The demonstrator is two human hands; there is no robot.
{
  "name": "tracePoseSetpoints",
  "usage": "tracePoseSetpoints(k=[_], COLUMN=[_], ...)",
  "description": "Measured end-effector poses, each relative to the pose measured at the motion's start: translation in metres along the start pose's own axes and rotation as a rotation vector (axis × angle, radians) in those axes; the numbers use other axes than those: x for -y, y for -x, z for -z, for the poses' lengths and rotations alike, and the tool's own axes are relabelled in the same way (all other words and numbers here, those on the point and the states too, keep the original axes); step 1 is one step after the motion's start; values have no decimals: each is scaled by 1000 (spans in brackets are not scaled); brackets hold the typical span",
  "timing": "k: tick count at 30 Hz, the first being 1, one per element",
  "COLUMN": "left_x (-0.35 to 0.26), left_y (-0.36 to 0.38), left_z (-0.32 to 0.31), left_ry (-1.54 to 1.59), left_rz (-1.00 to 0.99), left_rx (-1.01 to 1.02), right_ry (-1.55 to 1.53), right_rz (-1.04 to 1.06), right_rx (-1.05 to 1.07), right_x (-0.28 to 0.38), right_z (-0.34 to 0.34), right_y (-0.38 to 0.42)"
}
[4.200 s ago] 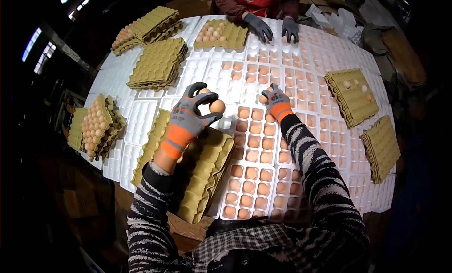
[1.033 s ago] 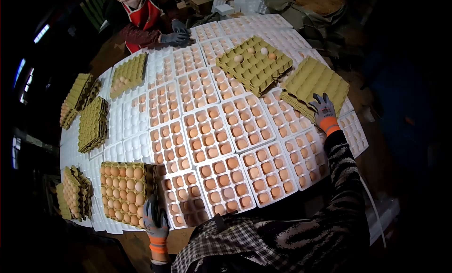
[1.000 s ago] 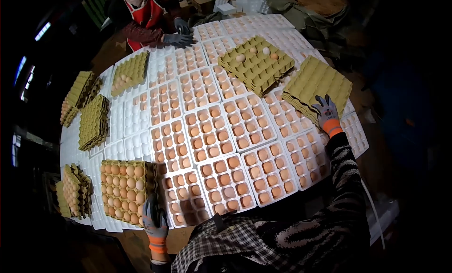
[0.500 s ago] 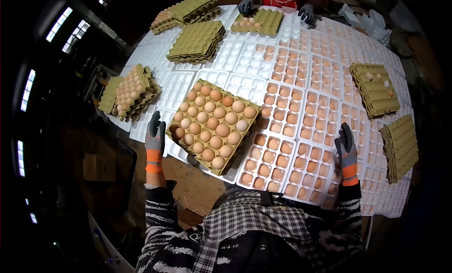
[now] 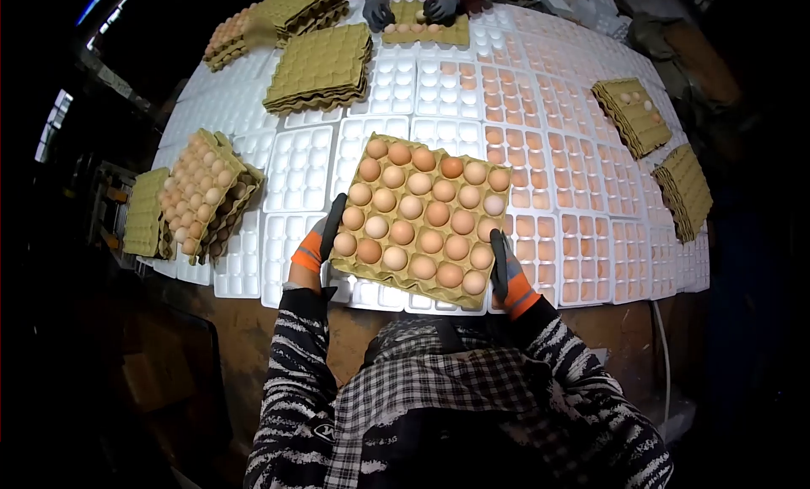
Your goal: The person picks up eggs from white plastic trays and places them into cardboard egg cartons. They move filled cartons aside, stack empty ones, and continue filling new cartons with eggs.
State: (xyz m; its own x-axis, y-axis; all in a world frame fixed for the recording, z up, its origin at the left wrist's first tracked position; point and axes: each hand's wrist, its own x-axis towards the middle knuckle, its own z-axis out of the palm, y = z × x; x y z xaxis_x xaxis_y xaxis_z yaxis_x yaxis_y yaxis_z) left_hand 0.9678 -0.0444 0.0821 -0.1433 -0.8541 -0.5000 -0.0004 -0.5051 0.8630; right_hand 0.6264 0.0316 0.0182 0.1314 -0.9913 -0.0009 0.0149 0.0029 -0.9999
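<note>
Two gloved hands on one full egg tray (image 5: 422,221), one at each side. Left hand (image 5: 325,236) curled around the left edge, fingers up along the rim, gripping it. Right hand (image 5: 504,268) wrapped around the right near corner, gripping it too. Tray made of brown paper pulp, packed with brown and pale eggs (image 5: 412,207) in neat rows. Held right in front of the body, near the close edge of the desk (image 5: 253,345), over the white plastic trays (image 5: 297,168). Hard to tell if lifted or resting on them.

Lots of white trays all across the desk. Many on the right filled with eggs (image 5: 582,236), those on the left bare. Off to the left, another full stack of egg trays (image 5: 201,195), tilted a bit, beside a green-brown empty tray (image 5: 145,212). Farther back, a pile of empty paper trays (image 5: 321,67), and behind it one more pile with eggs (image 5: 228,37) peeking out. On the right, two more paper stacks: one with a few eggs on top (image 5: 633,113), one plain (image 5: 685,189) near the edge.

At the far side, another person's two grey gloves (image 5: 377,10) on a small paper tray (image 5: 418,29) with a few eggs.
</note>
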Motion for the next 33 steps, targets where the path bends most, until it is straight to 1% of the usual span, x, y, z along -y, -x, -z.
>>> tracePoseSetpoints(k=[1,2,3,4,5,6,8,9,10,12,13,14,15,16,17,18,20,21,22,23,24,25,26,27,28,29,30,31,32,33], left_x=[4,10,14,18,24,27,30,57,55,59,53,68,63,51,34,34,35,27,19,10,8,14,9,-2,8,5,29,33,31,36], left_y=[-2,-10,-17,-23,-25,-24,-23,-52,-51,-47,-40,-51,-45,-36,-25,-27,-30,-32,-30,-28,-34,-44,-48,-50,-64,-67,-88,-104,-104,-112], left_z=[4,11,16,19,19,17,11,30,29,30,27,36,29,17,-1,-12,-31,-50,-76,-97,-120,-142,-165,-191,-211,-231,-243,-258,-270,-282], left_ry=[-87,-92,42,173,208,201,404,471,448,156,54,94,120,150,274,269,191,158,203,-49,-79,24,62,183,165,232,317,191,170,140], left_rz=[-39,-44,31,109,76,73,38,65,55,-208,-242,-263,-258,-251,-136,-127,-177,-127,-66,-183,-170,-152,-88,-73,-109,-55,-96,-132,-144,-201], left_rx=[1,21,66,109,109,123,125,178,160,129,114,125,162,196,163,163,229,193,197,207,223,261,293,372,416,424,508,530,561,570], right_ry=[50,100,105,-36,-179,-177,-443,-810,-864,-919,-933,-737,-537,-445,-413,-377,-343,-322,-304,-281,-254,-230,-208,-188,-162,-137,-116,-95,-74,-56], right_rz=[-24,-48,-46,-125,-199,-193,-275,-393,-400,-371,-350,-239,-138,-124,-130,-136,-157,-165,-176,-181,-187,-192,-194,-192,-195,-193,-200,-214,-235,-239], right_rx=[18,38,20,-10,-39,-54,-115,-158,-159,-92,-105,-171,-236,-280,-308,-335,-376,-393,-412,-430,-447,-463,-476,-489,-500,-512,-524,-527,-537,-551], right_x=[-7,-14,-15,-18,-21,-25,-34,-38,-35,-47,-64,-88,-101,-103,-98,-96,-82,-75,-65,-54,-45,-34,-25,-15,-8,-1,4,7,12,14], right_z=[1,2,-1,-5,-9,-12,-14,-13,-14,-9,-7,-4,2,8,17,28,58,77,99,123,146,171,194,216,236,251,265,277,291,297], right_y=[2,4,4,5,5,4,1,-7,-9,-8,-5,3,8,13,17,21,33,37,41,45,46,49,49,50,50,50,53,57,62,65])
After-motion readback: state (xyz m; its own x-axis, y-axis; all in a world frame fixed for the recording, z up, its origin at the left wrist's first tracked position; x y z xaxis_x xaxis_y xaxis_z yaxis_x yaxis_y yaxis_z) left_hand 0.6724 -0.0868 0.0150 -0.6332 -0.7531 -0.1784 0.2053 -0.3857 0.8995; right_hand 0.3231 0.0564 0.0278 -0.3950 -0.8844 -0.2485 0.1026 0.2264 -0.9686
